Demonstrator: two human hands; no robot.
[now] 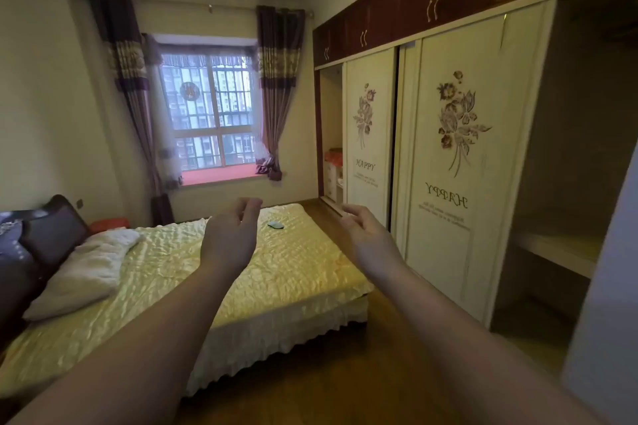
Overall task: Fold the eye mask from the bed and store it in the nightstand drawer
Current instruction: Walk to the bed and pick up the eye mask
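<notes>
Nothing of the task is done yet: the eye mask (276,225) lies unfolded-looking on the yellow bedspread (193,272), far side, at 12 o'clock. Left hand (229,235) and right hand (362,235) hang loosely spread, holding nothing; pickup, folding and drawer storage remain, with no nightstand in view.

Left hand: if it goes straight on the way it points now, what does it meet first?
Probably the bed. The left hand, open and empty, reaches toward the far end, where the small eye mask lies just right of the fingertips. Nothing shows between them, but depth is hard to judge.
</notes>
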